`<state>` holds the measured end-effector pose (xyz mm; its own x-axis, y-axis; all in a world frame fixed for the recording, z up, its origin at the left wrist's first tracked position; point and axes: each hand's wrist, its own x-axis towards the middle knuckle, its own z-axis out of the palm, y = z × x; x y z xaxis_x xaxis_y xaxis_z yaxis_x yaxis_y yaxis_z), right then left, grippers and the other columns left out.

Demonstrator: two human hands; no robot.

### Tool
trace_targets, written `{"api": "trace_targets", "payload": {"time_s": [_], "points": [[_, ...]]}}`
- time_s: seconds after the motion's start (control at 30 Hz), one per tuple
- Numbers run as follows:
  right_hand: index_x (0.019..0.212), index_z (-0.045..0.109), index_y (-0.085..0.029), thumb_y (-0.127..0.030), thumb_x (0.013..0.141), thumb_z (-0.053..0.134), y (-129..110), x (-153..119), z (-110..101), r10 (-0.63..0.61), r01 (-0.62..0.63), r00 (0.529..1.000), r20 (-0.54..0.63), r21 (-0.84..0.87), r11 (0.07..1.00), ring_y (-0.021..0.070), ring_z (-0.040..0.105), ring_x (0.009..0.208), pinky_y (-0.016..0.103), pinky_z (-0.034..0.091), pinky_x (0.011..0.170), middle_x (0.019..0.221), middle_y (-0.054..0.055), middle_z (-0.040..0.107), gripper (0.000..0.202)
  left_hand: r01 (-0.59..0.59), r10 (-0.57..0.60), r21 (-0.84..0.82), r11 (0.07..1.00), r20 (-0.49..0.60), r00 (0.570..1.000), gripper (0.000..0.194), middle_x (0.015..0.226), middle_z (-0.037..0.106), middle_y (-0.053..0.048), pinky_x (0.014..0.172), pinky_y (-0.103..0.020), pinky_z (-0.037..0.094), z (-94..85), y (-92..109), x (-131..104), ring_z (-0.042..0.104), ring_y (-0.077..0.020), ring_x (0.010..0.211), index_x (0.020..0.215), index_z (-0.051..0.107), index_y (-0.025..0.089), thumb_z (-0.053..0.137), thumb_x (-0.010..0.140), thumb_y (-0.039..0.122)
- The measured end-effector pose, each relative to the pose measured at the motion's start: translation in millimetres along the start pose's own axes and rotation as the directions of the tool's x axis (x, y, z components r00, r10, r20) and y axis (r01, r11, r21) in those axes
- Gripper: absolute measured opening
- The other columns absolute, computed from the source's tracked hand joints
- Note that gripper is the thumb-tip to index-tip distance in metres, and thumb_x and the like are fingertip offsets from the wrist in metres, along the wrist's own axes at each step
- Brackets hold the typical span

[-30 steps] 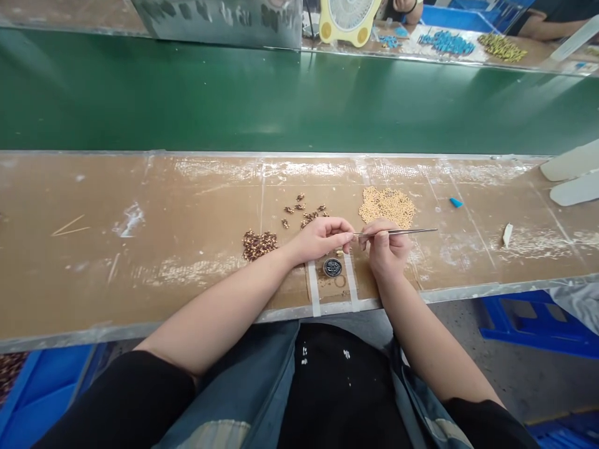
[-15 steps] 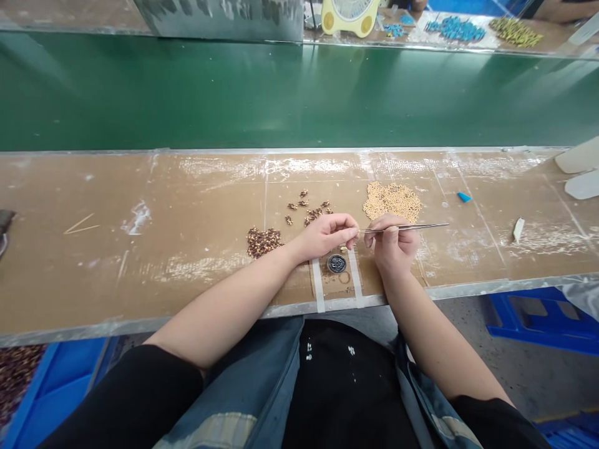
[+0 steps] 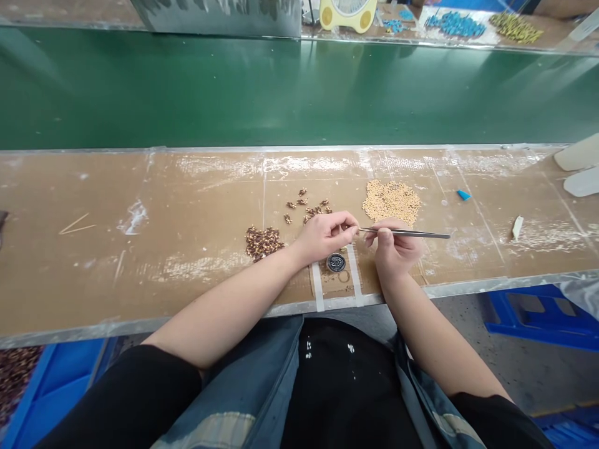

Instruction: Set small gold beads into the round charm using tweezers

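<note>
My right hand (image 3: 397, 248) is closed round a pair of metal tweezers (image 3: 423, 234), whose tips point left at the fingertips of my left hand. My left hand (image 3: 329, 236) is pinched; whatever sits between its fingers is too small to make out. Just below the hands, a small round pot with dark contents (image 3: 336, 262) stands between two white tape strips. Beyond my left hand lie several small brown-and-gold pieces (image 3: 313, 213), partly hidden by it. A denser pile of such pieces (image 3: 262, 243) is by my left wrist. Past my right hand spreads a patch of small tan pieces (image 3: 392, 201).
Thin sticks (image 3: 77, 224) lie at the left of the cardboard-covered table (image 3: 196, 199). To the right are a blue scrap (image 3: 463, 194) and a white piece (image 3: 517, 227). A green belt (image 3: 234, 93) runs behind. A yellow-and-white fan (image 3: 349, 15) stands across it.
The tweezers have turned slightly, their rear end now lower and their broader side showing. My right hand has shifted a little with them. My left hand keeps its pinch in nearly the same place.
</note>
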<state>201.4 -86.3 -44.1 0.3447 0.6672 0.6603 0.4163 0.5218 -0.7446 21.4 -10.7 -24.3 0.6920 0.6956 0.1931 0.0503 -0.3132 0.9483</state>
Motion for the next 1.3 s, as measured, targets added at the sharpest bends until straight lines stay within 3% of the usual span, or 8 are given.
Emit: {"api": "trace_targets", "payload": {"time_s": [0.2, 0.5, 0.63, 0.8, 0.9, 1.07, 1.2, 1.3], "points": [[0.092, 0.080, -0.026, -0.045, 0.107, 0.071, 4, -3, -2, -0.037, 0.037, 0.999, 0.013, -0.018, 0.999, 0.0149, 0.067, 0.052, 0.034, 0.057, 0.059, 0.064, -0.002, 0.072, 0.026, 0.014, -0.014, -0.005, 1.000, 0.006, 1.000, 0.028, 0.072, 0.066, 0.001, 0.061, -0.029, 0.037, -0.1, 0, 0, 0.051, -0.0112, 0.059, 0.092, 0.071, 0.020, 0.060, 0.099, 0.045], [0.090, 0.077, -0.024, -0.041, 0.109, 0.067, 1, 1, 0, -0.091, 0.091, 0.996, 0.010, -0.024, 0.996, 0.0121, 0.062, 0.049, 0.029, 0.052, 0.056, 0.063, -0.004, 0.069, 0.028, -0.004, 0.004, -0.032, 0.999, 0.020, 1.000, 0.026, 0.079, 0.073, 0.000, 0.063, -0.029, 0.043, 0.1, -1, 0, 0.057, -0.0119, 0.063, 0.094, 0.072, 0.021, 0.062, 0.102, 0.044], [0.085, 0.075, -0.023, -0.039, 0.111, 0.064, -4, 3, 3, -0.104, 0.104, 0.995, -0.004, 0.025, 0.994, 0.0105, 0.058, 0.046, 0.027, 0.045, 0.051, 0.060, -0.004, 0.065, 0.032, -0.013, 0.013, -0.061, 0.998, -0.007, 1.000, 0.028, 0.091, 0.080, -0.004, 0.062, -0.028, 0.043, -0.2, -1, 2, 0.055, -0.0111, 0.061, 0.107, 0.075, 0.021, 0.061, 0.106, 0.045], [0.081, 0.072, -0.023, -0.038, 0.112, 0.059, -6, -3, 1, -0.156, 0.151, 0.977, 0.147, 0.048, 0.987, 0.0119, 0.056, 0.047, 0.028, 0.043, 0.049, 0.057, -0.004, 0.060, 0.037, -0.050, 0.053, 0.044, 0.998, -0.061, 0.997, 0.023, 0.101, 0.083, -0.003, 0.072, -0.029, 0.049, -0.6, -6, 3, 0.064, -0.0125, 0.072, 0.121, 0.076, 0.024, 0.058, 0.110, 0.033], [0.081, 0.071, -0.023, -0.037, 0.112, 0.058, -8, -6, 2, -0.211, 0.210, 0.939, 0.270, 0.032, 0.977, 0.0131, 0.060, 0.050, 0.029, 0.044, 0.051, 0.060, -0.003, 0.061, 0.037, -0.093, 0.099, 0.090, 0.992, -0.068, 0.993, 0.026, 0.102, 0.081, -0.002, 0.089, -0.033, 0.056, 0.4, -10, 4, 0.073, -0.0155, 0.090, 0.128, 0.072, 0.025, 0.052, 0.110, 0.023], [0.084, 0.067, -0.023, -0.035, 0.112, 0.058, -15, -4, 8, -0.278, 0.287, 0.866, 0.415, 0.042, 0.957, 0.0134, 0.062, 0.055, 0.028, 0.044, 0.051, 0.066, -0.001, 0.066, 0.031, -0.060, 0.067, 0.119, 0.991, -0.058, 0.996, 0.031, 0.115, 0.080, -0.002, 0.097, -0.034, 0.058, 4.2, -12, 7, 0.077, -0.0164, 0.099, 0.137, 0.060, 0.025, 0.050, 0.109, 0.016], [0.085, 0.066, -0.023, -0.034, 0.112, 0.059, -15, -2, 12, -0.317, 0.334, 0.839, 0.442, 0.042, 0.942, 0.0132, 0.061, 0.056, 0.028, 0.043, 0.052, 0.067, -0.001, 0.065, 0.030, -0.067, 0.073, 0.180, 0.981, -0.026, 0.997, 0.025, 0.126, 0.080, -0.005, 0.099, -0.033, 0.057, 5.7, -8, 8, 0.077, -0.0174, 0.105, 0.128, 0.063, 0.021, 0.049, 0.109, 0.014], [0.085, 0.066, -0.024, -0.034, 0.112, 0.058, -12, -2, 12, -0.336, 0.351, 0.834, 0.438, 0.049, 0.935, 0.0139, 0.060, 0.056, 0.029, 0.044, 0.053, 0.067, -0.001, 0.064, 0.029, -0.042, 0.049, 0.267, 0.963, -0.017, 0.999, 0.027, 0.128, 0.082, -0.001, 0.100, -0.037, 0.058, 5.2, -4, 9, 0.078, -0.0209, 0.111, 0.129, 0.068, 0.027, 0.050, 0.110, 0.019]]}}
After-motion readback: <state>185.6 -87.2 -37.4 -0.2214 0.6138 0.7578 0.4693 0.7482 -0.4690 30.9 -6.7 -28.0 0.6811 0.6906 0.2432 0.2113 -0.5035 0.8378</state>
